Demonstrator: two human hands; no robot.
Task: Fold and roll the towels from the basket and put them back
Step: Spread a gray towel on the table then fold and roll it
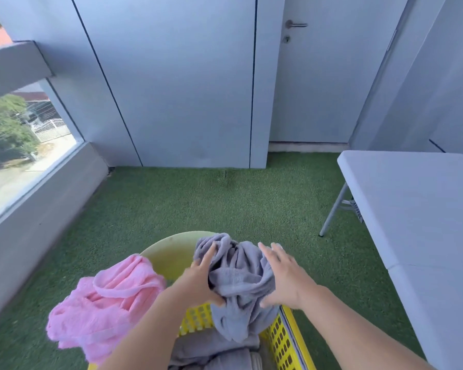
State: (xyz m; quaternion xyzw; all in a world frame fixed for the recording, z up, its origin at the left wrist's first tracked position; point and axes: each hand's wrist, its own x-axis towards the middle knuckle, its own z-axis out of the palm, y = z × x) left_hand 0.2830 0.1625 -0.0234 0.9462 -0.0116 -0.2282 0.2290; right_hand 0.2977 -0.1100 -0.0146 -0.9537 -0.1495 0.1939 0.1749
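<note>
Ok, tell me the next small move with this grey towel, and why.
Probably lift the grey towel clear of the yellow basket onto the white table: it is bunched between the left hand and right hand, tail inside the basket.

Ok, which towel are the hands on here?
The crumpled grey towel raised over the yellow basket, between left hand and right hand; the pink towel hangs off the rim untouched.
</note>
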